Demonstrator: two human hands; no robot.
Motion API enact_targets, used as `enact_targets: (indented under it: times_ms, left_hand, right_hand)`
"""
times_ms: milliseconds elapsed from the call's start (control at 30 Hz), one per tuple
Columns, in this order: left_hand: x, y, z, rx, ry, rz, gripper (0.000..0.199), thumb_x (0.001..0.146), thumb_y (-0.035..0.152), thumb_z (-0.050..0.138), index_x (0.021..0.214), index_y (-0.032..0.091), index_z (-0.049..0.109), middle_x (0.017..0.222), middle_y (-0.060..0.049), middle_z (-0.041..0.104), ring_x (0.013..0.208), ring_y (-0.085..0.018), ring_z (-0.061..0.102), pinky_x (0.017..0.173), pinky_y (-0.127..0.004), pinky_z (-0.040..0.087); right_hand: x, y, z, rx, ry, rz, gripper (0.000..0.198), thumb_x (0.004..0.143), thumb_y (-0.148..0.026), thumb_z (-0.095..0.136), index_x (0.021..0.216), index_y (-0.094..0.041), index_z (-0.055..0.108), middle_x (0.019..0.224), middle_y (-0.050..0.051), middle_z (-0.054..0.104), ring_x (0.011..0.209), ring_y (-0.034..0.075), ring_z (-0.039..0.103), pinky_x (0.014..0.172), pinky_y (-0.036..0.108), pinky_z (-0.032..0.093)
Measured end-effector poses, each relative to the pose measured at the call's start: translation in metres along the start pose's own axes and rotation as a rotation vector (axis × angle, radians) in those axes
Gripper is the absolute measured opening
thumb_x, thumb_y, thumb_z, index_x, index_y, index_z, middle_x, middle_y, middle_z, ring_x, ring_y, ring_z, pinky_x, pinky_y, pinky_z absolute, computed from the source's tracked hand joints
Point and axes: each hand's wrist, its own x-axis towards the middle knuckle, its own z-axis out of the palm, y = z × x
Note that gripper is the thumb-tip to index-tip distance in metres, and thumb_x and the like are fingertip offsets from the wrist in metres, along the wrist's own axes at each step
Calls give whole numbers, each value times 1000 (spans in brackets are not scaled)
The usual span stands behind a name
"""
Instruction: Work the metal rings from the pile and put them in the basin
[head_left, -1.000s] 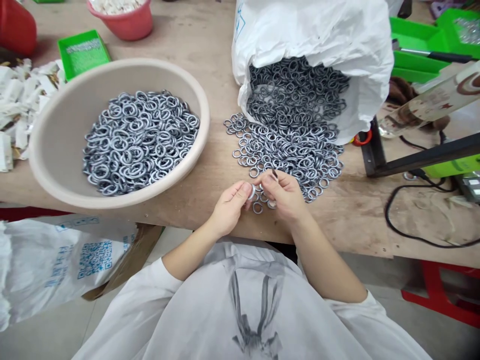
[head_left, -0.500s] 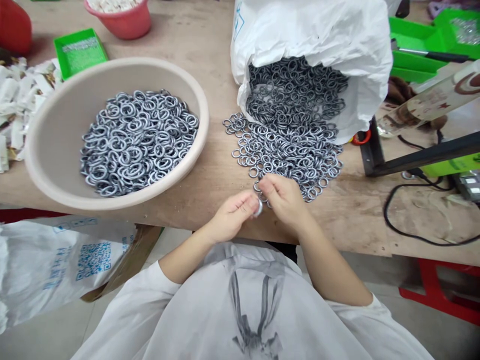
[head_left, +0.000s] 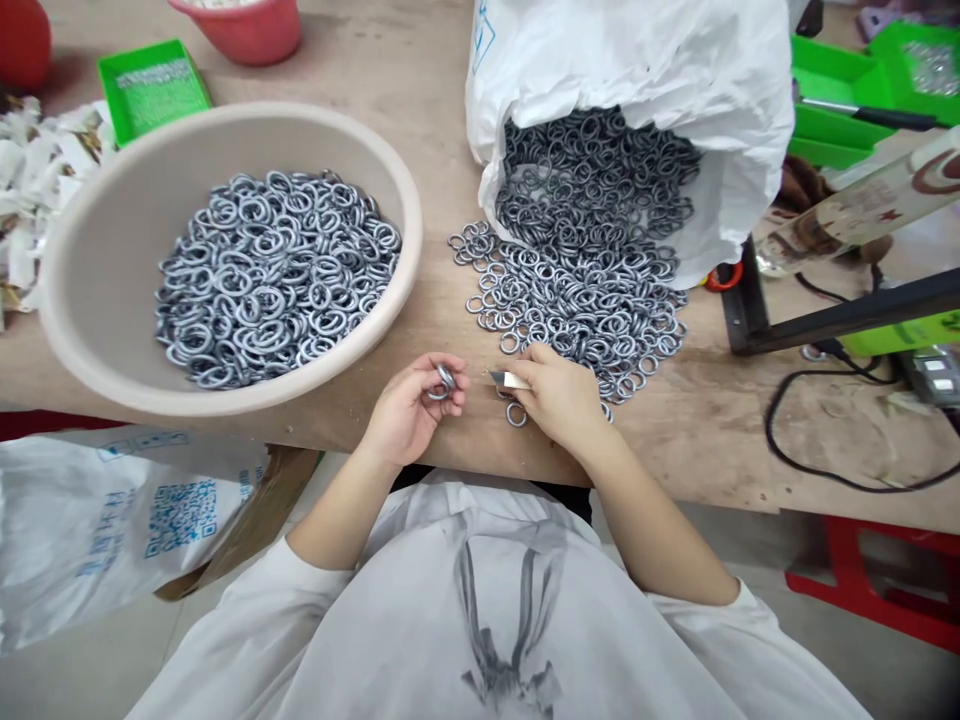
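Observation:
My left hand (head_left: 409, 412), palm up with curled fingers, holds grey metal rings (head_left: 444, 380) at its fingertips; I cannot tell whether there is one or two. Between the thumb and fingers of my right hand (head_left: 564, 400) is a small knife (head_left: 515, 381) with a dark pointed blade and a pale handle, its tip directed at the left hand. The hands are apart. Behind my right hand spreads a heap of loose rings (head_left: 577, 300), and one ring (head_left: 515, 413) lies just below the knife. To the left stands a wide beige basin (head_left: 97, 250) holding many similar rings.
A white sack (head_left: 630, 60) lies open at the back, rings spilling from its mouth. Green trays (head_left: 840, 75), a black metal frame (head_left: 847, 315) and a cable (head_left: 772, 430) occupy the right side. Far left are a green tray (head_left: 154, 90), a red bowl (head_left: 251, 30) and white pieces (head_left: 45, 180).
My hands have drawn apart, the left moving left and turning palm up with rings showing. The knife in my right hand has come into sight.

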Motion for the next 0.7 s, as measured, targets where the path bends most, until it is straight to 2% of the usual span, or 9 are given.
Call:
enact_targets:
  times_ms: [133,200,267,367,467,600,700]
  left_hand:
    - [2,-1,-1,-47,17,-36,26,70,34,72,80,14,60,81,-4,66,65,-11,61,53,-20,49]
    - [3,-4,1,-28,32,-37,28,69,35,75,78,14,57,80,-3,64,65,-10,60,54,-20,48]
    - [4,-11,5,19,50,-16,31,69,34,78,77,15,55,74,1,60,62,-8,56,54,-19,46]
    - [5,-26,16,126,72,91,37,70,40,81,84,17,56,69,5,53,57,-6,48,54,-18,41]
    - [7,-39,29,193,20,202,43,74,54,77,88,18,58,68,5,50,56,-7,42,53,-20,37]
    - [7,-40,36,210,-57,282,45,80,61,67,82,17,58,68,3,49,59,-8,40,55,-22,35]
    - [6,-36,31,208,-159,258,45,81,60,67,76,16,57,65,2,47,58,-9,39,55,-23,35]
  right_hand:
    - [0,1,0,-7,-15,20,24,91,-21,55,101,-29,75,101,4,66,81,18,59,56,30,26]
    - [1,-2,1,-6,-16,60,24,91,-18,53,97,-25,75,100,5,66,80,19,60,56,31,27]
    - [3,-5,2,60,39,131,21,90,-20,53,98,-22,73,102,7,66,81,20,60,58,30,31]
    - [6,-12,2,345,219,231,17,88,-30,60,96,-19,71,95,7,66,81,20,60,66,30,39]
    - [4,-24,2,749,327,256,19,86,-39,65,85,-20,65,80,2,62,75,18,58,69,30,43]
    - [-3,-37,1,1249,284,243,23,82,-43,70,87,-22,60,78,-1,60,67,14,56,63,29,46]
    - [-5,-33,-3,1456,137,151,38,73,-49,79,98,-24,63,83,-1,62,64,13,57,57,28,47]
